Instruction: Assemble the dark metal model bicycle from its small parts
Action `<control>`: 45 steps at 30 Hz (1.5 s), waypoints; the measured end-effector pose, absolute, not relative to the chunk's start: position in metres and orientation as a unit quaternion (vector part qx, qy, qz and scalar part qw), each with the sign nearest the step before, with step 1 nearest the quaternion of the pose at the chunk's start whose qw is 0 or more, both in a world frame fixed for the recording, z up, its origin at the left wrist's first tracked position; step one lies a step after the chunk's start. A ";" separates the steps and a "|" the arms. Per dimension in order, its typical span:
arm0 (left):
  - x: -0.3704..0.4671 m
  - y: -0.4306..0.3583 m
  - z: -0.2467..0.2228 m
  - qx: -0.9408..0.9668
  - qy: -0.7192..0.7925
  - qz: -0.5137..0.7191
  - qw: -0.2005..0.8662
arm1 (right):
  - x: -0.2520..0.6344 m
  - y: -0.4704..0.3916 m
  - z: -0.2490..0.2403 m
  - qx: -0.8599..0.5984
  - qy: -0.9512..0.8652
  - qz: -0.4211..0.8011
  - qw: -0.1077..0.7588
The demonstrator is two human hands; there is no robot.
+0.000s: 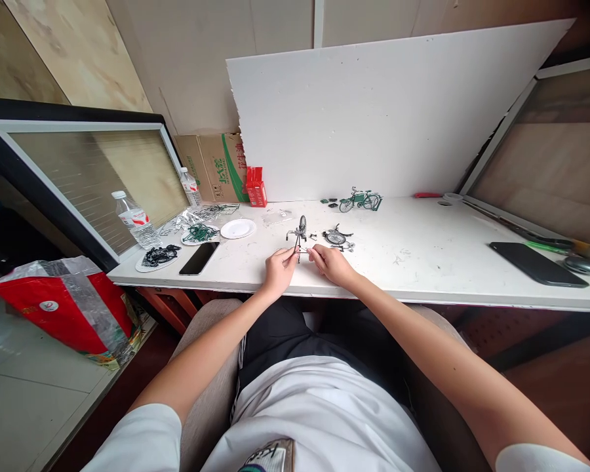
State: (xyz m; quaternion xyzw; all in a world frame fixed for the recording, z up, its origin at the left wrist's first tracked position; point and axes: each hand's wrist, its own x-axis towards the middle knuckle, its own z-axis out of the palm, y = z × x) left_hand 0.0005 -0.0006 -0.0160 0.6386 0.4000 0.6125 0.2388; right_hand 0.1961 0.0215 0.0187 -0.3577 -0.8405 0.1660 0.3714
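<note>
A small dark model bicycle frame (pixel 297 241) with one wheel at its far end is held near the table's front edge. My left hand (pixel 279 270) pinches it from the left. My right hand (pixel 332 263) is closed in a pinch beside it, at a thin dark piece (pixel 303 251) that reaches toward the frame; its exact shape is too small to tell. Just beyond my right hand lie a loose model wheel with curved fenders (pixel 335 236) and other tiny parts (pixel 313 236). Farther back stands a green model bicycle (pixel 360 200).
To the left are plates of black parts (pixel 160 257) and green parts (pixel 200 233), a white plate (pixel 238 228), a phone (pixel 199 258) and water bottles (pixel 138 219). A red box (pixel 256 187) stands behind. A black phone-like slab (pixel 538 264) lies right. A white board (pixel 373 118) leans behind.
</note>
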 end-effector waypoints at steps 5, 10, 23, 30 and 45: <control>0.000 -0.001 -0.017 0.645 0.404 0.607 0.231 | 0.196 0.021 0.020 -0.372 -0.838 0.166 0.363; 0.000 -0.001 -0.018 0.643 0.401 0.608 0.235 | 0.195 0.022 0.018 -0.365 -0.841 0.163 0.364; -0.001 0.001 -0.019 0.617 0.410 0.622 0.254 | 0.195 0.025 0.010 -0.316 -0.853 0.179 0.376; -0.001 0.002 -0.019 0.627 0.407 0.617 0.246 | 0.194 0.025 0.012 -0.354 -0.851 0.146 0.360; 0.001 -0.002 -0.015 0.614 0.400 0.623 0.274 | 0.195 0.020 0.020 -0.370 -0.855 0.132 0.337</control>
